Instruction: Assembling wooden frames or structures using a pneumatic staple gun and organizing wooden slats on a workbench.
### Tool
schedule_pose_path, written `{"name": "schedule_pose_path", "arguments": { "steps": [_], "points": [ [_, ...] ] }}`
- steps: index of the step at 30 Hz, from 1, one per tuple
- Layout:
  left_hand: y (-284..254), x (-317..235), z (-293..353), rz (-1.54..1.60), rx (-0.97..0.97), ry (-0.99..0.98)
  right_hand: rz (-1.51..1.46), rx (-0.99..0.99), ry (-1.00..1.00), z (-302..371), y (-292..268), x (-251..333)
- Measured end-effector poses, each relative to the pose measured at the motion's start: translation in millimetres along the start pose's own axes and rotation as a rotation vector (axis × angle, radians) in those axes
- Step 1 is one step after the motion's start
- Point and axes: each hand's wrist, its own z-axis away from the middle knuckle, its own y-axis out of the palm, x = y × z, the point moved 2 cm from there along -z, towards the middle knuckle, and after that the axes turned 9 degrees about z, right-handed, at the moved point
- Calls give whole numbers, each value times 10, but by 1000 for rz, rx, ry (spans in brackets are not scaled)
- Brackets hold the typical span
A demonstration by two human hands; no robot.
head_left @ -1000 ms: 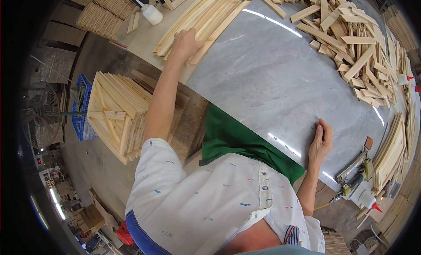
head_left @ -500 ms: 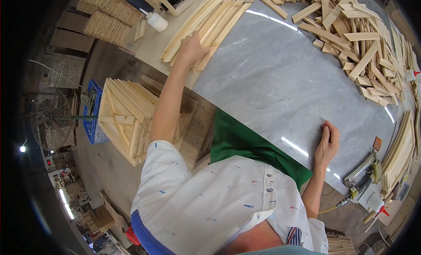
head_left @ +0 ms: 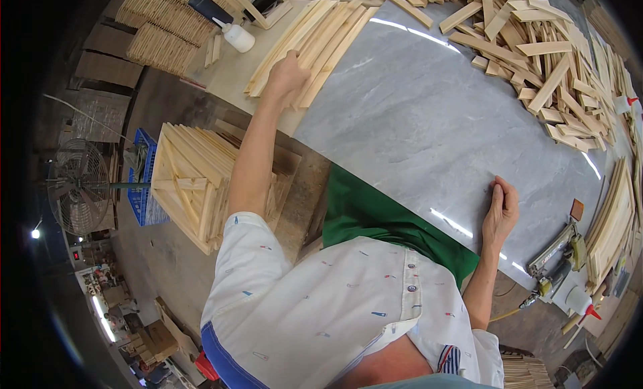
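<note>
At the far left of the table, my left hand [head_left: 288, 80] reaches over a row of long pale wooden strips [head_left: 328, 44]. Its fingers are bent round the near part of the strips, closed on one of them; the fingertips are partly hidden by the hand. My right hand [head_left: 502, 207] rests at the near right part of the grey marbled tabletop [head_left: 408, 114]. Its thumb and fingers are curled close together, and nothing shows between them.
Short wooden pieces [head_left: 549, 61] lie heaped at the far right. A nail gun [head_left: 552, 248] and a white glue bottle [head_left: 579, 299] sit near right, beside stacked strips [head_left: 611, 221]. Another white bottle [head_left: 238, 37] stands far left. Stacked wooden frames [head_left: 191, 181] stand left of my arm.
My left hand has shifted slightly left across the wooden strips. The right hand stays in nearly the same place, and the whole view has moved a little.
</note>
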Motion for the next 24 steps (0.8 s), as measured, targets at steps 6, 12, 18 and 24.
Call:
{"name": "schedule_pose_path", "arguments": {
  "steps": [6, 12, 18, 24],
  "points": [
    [44, -24, -45, -91, 0, -7, -3, -7, 10, 7, -3, 12],
    [75, 178, -161, 38, -8, 55, -12, -5, -1, 11, -1, -5],
    [-26, 104, -6, -96, 11, 73, -5, 2, 15, 16, 0, -17],
    [-72, -577, 824, 106, 47, 149, -76, 22, 112, -44, 168, 129]
  ]
}}
